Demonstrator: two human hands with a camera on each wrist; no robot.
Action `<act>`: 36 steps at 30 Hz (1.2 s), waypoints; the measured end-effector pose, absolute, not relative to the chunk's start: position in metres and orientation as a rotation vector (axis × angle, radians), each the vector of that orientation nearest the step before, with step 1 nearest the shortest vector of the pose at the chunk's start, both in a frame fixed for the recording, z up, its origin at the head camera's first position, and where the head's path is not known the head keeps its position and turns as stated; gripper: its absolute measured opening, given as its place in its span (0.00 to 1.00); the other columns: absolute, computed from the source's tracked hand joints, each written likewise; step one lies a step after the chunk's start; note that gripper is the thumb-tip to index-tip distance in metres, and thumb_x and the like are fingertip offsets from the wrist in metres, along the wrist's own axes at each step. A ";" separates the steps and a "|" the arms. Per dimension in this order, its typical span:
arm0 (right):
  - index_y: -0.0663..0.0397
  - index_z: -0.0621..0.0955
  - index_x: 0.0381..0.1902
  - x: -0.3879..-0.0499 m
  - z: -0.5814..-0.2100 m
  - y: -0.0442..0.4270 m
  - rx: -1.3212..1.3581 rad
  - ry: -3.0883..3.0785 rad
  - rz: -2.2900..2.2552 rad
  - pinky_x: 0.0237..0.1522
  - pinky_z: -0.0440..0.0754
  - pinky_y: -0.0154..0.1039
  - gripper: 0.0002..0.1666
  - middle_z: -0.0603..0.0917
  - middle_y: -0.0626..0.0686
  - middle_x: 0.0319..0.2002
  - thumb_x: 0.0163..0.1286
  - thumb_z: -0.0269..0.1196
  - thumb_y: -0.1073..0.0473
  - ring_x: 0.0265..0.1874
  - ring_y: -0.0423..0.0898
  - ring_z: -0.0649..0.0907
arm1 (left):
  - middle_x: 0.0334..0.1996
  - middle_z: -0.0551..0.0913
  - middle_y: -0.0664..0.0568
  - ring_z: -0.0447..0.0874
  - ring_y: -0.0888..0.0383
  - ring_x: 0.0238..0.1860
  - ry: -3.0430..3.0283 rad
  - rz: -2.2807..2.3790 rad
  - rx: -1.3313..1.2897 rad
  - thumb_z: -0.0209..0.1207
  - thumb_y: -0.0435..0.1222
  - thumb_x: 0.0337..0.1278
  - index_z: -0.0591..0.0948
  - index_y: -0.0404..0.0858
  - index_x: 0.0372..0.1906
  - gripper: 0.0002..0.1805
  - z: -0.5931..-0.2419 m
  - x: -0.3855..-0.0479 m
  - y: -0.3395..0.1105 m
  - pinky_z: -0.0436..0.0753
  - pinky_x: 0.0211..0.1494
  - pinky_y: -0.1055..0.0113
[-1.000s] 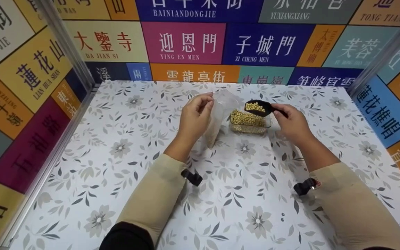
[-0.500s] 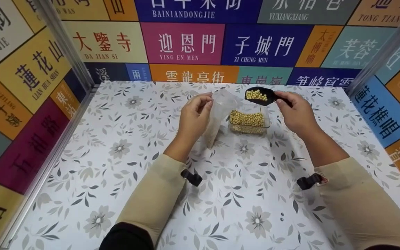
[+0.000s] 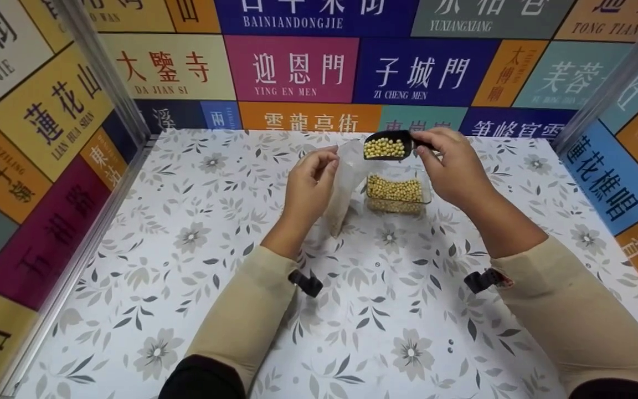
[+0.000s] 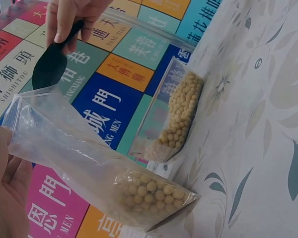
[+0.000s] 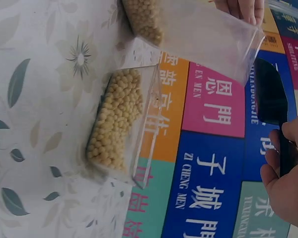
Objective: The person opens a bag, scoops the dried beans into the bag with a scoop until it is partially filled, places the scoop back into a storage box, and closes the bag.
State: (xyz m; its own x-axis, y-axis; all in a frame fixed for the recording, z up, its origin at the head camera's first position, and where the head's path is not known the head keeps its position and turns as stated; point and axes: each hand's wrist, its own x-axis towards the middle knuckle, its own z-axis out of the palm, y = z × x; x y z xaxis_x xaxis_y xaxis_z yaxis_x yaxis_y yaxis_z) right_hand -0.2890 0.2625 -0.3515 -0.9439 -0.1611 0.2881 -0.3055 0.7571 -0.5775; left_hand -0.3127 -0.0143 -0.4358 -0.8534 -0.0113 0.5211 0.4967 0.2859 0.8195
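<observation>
My left hand (image 3: 309, 180) pinches the top edge of a clear plastic bag (image 3: 346, 172), which stands upright on the table. Soybeans (image 4: 151, 196) lie in the bottom of the bag, as the left wrist view shows. Between finger and thumb, my right hand (image 3: 449, 166) grips the handle of a black scoop (image 3: 402, 136). A heap of soybeans (image 3: 384, 148) fills the scoop, held level beside the bag's mouth. Below it stands a clear rectangular container (image 3: 399, 206), with more soybeans (image 5: 114, 119) inside and a dip at one end.
The table wears a white cloth (image 3: 230, 310) with grey flowers and leaves. Panels with coloured street-name signs (image 3: 291, 69) close off the back and both sides. The container stands just right of the bag, close to it.
My right hand has raised the loaded scoop out of the container's beans, then moved it left to the bag's mouth. The left hand and the bag have hardly moved.
</observation>
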 end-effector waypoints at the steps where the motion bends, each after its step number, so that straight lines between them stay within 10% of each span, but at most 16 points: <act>1: 0.45 0.79 0.74 -0.289 -0.350 0.259 0.389 -2.727 0.913 0.77 0.71 0.61 0.24 0.79 0.54 0.72 0.87 0.54 0.52 0.76 0.57 0.72 | 0.60 0.89 0.52 0.87 0.61 0.57 -2.124 -1.601 -0.436 0.60 0.36 0.78 0.87 0.37 0.47 0.08 -0.436 -0.313 -0.015 0.87 0.59 0.72; 23: 0.56 0.84 0.66 -0.293 -0.342 0.245 0.663 -2.472 0.569 0.73 0.72 0.60 0.19 0.87 0.60 0.60 0.82 0.60 0.63 0.65 0.63 0.80 | 0.59 0.89 0.54 0.87 0.63 0.58 -2.108 -1.573 -0.406 0.61 0.36 0.78 0.87 0.39 0.47 0.06 -0.433 -0.314 -0.020 0.86 0.59 0.72; 36: 0.51 0.80 0.73 -0.296 -0.351 0.284 0.390 -2.686 0.769 0.74 0.69 0.65 0.23 0.81 0.60 0.68 0.87 0.54 0.55 0.72 0.64 0.74 | 0.59 0.89 0.54 0.86 0.63 0.58 -2.130 -1.585 -0.387 0.61 0.36 0.78 0.87 0.40 0.47 0.06 -0.433 -0.313 -0.019 0.85 0.60 0.73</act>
